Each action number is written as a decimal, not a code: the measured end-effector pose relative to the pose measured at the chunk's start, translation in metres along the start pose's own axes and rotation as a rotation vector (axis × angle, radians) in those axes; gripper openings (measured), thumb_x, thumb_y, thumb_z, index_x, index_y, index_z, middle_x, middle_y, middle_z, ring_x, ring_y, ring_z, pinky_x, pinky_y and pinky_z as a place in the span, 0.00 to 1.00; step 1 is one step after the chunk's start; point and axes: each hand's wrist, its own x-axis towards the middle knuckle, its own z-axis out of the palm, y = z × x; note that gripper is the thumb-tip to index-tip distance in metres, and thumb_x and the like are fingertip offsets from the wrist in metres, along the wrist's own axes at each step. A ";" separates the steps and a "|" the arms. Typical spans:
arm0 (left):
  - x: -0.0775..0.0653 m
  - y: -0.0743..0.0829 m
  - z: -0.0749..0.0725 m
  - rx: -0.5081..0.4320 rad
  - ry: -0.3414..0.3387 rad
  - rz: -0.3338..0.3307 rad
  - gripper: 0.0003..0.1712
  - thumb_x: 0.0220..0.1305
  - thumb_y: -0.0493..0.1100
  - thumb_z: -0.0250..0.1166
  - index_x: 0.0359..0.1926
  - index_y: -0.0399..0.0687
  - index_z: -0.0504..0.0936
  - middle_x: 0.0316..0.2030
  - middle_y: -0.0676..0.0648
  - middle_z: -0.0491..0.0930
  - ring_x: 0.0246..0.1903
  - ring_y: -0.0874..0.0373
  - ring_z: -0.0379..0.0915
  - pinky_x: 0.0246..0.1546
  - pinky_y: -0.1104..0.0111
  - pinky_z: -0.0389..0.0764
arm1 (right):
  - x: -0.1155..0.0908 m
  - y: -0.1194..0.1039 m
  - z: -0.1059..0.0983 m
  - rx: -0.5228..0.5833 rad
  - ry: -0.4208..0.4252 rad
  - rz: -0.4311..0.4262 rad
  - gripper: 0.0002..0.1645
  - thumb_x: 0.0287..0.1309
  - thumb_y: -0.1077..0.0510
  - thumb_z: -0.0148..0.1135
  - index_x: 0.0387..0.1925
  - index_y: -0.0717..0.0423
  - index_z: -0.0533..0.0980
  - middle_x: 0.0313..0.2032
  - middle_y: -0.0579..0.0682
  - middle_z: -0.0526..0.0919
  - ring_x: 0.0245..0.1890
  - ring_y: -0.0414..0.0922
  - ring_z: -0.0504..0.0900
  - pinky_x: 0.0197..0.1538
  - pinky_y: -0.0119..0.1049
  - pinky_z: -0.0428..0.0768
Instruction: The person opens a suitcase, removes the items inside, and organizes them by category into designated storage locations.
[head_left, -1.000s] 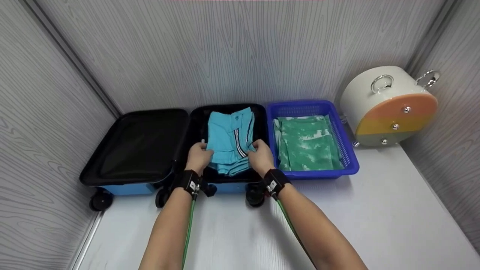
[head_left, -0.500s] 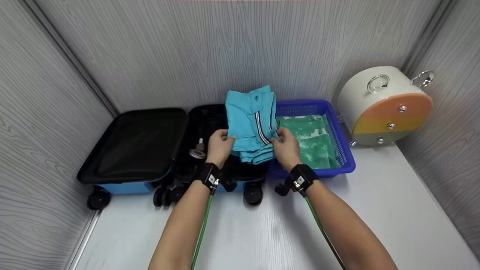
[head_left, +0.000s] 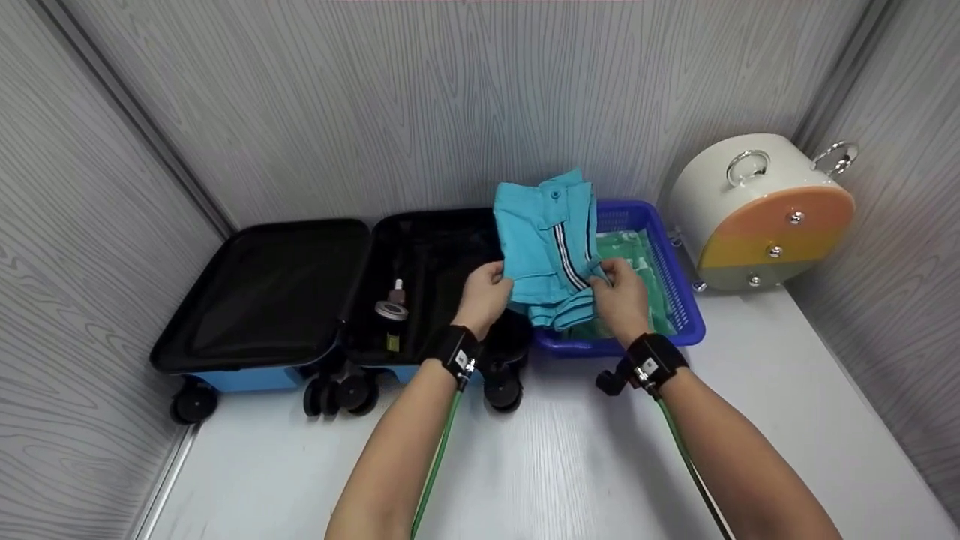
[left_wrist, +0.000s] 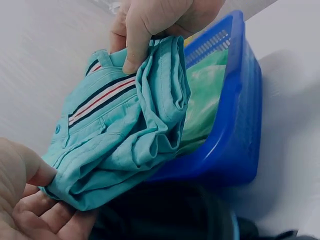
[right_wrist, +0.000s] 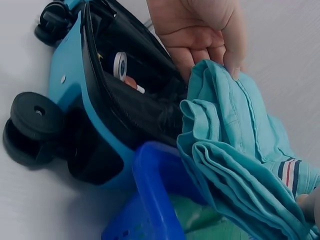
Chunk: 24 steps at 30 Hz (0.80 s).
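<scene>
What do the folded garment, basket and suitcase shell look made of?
Folded garment: matte woven cloth, possibly cotton, given soft folds and stitched seams. Basket: likely plastic, slightly glossy; molded-looking rim and perforated walls. Suitcase shell: probably hard plastic, smooth satin finish; rigid curved edge, though coated metal can't be ruled out.

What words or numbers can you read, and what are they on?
None can be read.
Round lid in the suitcase: marks too small and blurred.
Yellow patch beside it: too small.
White tags on both wristbands: too small.
Blue garment: stripes, no readable text.
</scene>
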 end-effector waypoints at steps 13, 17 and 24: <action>0.000 -0.002 0.048 -0.011 -0.174 -0.028 0.33 0.78 0.35 0.46 0.80 0.35 0.51 0.77 0.39 0.55 0.76 0.48 0.53 0.72 0.62 0.62 | 0.000 0.030 -0.037 -0.088 0.059 0.008 0.16 0.75 0.60 0.56 0.58 0.64 0.74 0.44 0.59 0.78 0.37 0.51 0.72 0.42 0.42 0.69; 0.000 -0.004 0.057 -0.021 -0.204 -0.041 0.34 0.79 0.35 0.46 0.81 0.38 0.49 0.78 0.40 0.53 0.77 0.49 0.50 0.72 0.61 0.61 | 0.001 0.036 -0.044 -0.100 0.067 0.015 0.17 0.74 0.60 0.56 0.59 0.64 0.73 0.49 0.61 0.79 0.43 0.53 0.73 0.46 0.43 0.69; 0.000 -0.008 0.073 -0.061 -0.230 -0.087 0.35 0.79 0.36 0.46 0.81 0.40 0.46 0.79 0.41 0.50 0.78 0.48 0.47 0.74 0.58 0.58 | 0.006 0.048 -0.051 -0.116 0.062 0.041 0.16 0.73 0.61 0.56 0.57 0.64 0.74 0.53 0.61 0.79 0.47 0.54 0.74 0.47 0.44 0.70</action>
